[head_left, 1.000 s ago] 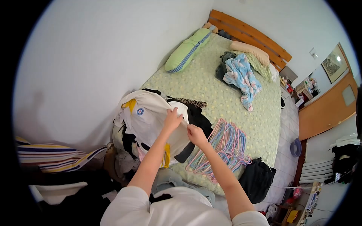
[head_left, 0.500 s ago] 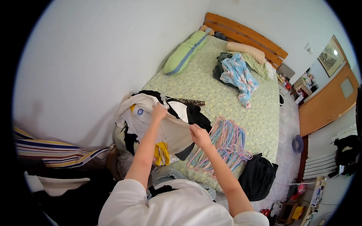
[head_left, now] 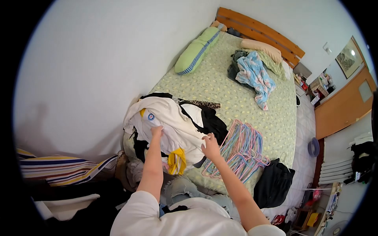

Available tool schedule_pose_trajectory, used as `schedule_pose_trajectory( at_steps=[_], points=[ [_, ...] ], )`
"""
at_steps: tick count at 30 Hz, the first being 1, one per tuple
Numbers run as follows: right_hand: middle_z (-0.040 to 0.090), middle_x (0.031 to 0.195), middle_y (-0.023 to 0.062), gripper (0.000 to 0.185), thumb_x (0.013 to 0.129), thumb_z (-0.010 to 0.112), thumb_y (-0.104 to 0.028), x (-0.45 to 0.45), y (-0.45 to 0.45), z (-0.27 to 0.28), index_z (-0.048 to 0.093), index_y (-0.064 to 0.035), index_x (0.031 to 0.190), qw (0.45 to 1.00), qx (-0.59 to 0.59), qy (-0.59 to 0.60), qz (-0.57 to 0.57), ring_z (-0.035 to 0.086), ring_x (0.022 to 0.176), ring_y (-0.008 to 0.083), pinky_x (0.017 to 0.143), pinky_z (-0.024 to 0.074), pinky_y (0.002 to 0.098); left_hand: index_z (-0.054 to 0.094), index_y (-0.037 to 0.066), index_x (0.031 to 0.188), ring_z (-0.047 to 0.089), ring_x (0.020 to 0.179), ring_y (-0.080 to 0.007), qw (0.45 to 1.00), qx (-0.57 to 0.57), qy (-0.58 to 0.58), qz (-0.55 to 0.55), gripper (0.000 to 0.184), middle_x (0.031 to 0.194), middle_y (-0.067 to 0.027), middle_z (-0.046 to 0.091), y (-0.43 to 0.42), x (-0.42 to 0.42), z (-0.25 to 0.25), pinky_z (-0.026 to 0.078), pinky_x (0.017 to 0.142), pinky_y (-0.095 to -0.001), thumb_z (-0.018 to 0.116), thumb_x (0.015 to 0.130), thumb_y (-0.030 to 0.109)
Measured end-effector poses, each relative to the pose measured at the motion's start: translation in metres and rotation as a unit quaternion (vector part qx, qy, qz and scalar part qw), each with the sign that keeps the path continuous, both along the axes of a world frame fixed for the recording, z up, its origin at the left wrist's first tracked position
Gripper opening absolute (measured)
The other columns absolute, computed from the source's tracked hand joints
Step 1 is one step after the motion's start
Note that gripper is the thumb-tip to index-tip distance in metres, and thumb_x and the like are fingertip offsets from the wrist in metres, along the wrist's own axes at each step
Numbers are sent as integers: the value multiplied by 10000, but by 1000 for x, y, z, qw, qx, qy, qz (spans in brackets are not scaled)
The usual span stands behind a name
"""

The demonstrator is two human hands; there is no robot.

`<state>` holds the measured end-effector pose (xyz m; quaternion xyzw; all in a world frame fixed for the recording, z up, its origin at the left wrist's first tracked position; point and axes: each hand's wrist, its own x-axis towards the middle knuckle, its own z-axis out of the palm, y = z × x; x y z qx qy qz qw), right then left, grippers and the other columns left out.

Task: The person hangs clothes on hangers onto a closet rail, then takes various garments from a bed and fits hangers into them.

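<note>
A cream garment [head_left: 190, 138] lies spread over a heap of clothes at the near end of the bed. My right hand [head_left: 212, 147] is at its right edge, fingers curled on the cloth and thumb a little apart. Beside the cream cloth is a white shirt [head_left: 146, 125] with a round blue badge and yellow parts [head_left: 177, 161]. My left hand [head_left: 156, 131] is on this shirt, fingertips together and pinching the fabric. Black clothes [head_left: 212, 122] and a leopard-print piece [head_left: 206, 104] show from under the heap.
Many pastel hangers [head_left: 240, 147] lie right of the heap, next to a black garment [head_left: 274, 185] at the bed's edge. Farther up are a blue patterned cloth [head_left: 256, 74], a green bolster [head_left: 197, 51] and pillows. A white wall [head_left: 98, 70] borders the left side.
My left hand has let go of the cream garment and moved down toward me onto the white shirt. The cream cloth has sunk flatter on the heap. The view has shifted slightly.
</note>
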<state>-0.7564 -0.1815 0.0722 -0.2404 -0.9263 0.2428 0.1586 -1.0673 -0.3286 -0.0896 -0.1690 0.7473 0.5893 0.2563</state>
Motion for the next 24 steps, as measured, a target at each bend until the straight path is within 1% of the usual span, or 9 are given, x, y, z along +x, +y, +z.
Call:
schedule_pose_trajectory(
  at_steps=[3,7,10,13,17,18,21,22,24],
  points=[
    [421,1221,218,373,733,646,-99,1,-22,-9,532,-70,1088,994,-91,-29,44,512,1018,411,852,462,457,555,-3,958,502,477,-139,984,168,-46,45,264,755,-62,561,-2,0,19,420,440,-243,643,752,137],
    [414,1230,222,391,745,635,-92,-3,-39,-8,519,-76,1118,988,-137,-30,71,519,1023,402,860,456,457,580,0,880,514,529,-128,980,179,86,-25,174,712,-26,566,10,11,73,410,477,-259,631,762,117],
    [466,1157,228,439,756,647,-115,-23,-44,0,480,-42,1156,974,-198,36,99,523,1012,393,865,454,432,588,-7,896,520,616,-97,963,176,185,-89,187,761,-15,592,23,43,137,409,573,-238,637,754,105],
    [493,1104,226,493,769,660,-144,-57,-59,17,442,-10,1190,948,-277,127,93,532,992,374,845,454,410,566,-7,821,521,617,-111,931,115,289,-189,141,684,-20,561,28,60,159,412,556,-261,629,766,106],
    [480,1166,230,566,788,667,-170,-96,-75,42,388,8,1247,948,-298,107,20,533,994,352,783,447,397,549,0,833,499,646,-53,908,149,291,-261,133,730,4,562,30,103,237,396,557,-232,646,794,82],
    [546,1062,211,444,827,623,-168,-105,-78,36,444,22,1186,940,-280,193,-18,555,901,357,728,439,391,541,3,822,494,643,-48,888,160,322,-285,137,726,5,557,32,109,247,393,552,-232,648,805,87],
    [594,901,197,314,866,561,-166,-106,-62,76,506,37,1099,892,-385,237,-5,564,790,368,701,440,365,543,5,867,526,681,-62,840,149,384,-353,124,754,2,566,27,116,294,421,602,-224,632,848,89],
    [621,785,111,239,891,511,-146,-111,-53,70,555,25,1052,891,-380,249,4,590,726,285,684,443,339,547,3,890,541,703,-71,827,171,396,-360,120,774,-3,574,27,115,306,433,627,-223,628,849,82],
    [637,861,80,242,899,507,-129,-102,-33,74,557,10,1090,835,-494,236,46,596,767,208,697,446,318,568,-4,1017,574,869,-121,803,171,415,-392,192,942,-40,602,26,102,309,458,774,-244,609,843,66]
  ],
)
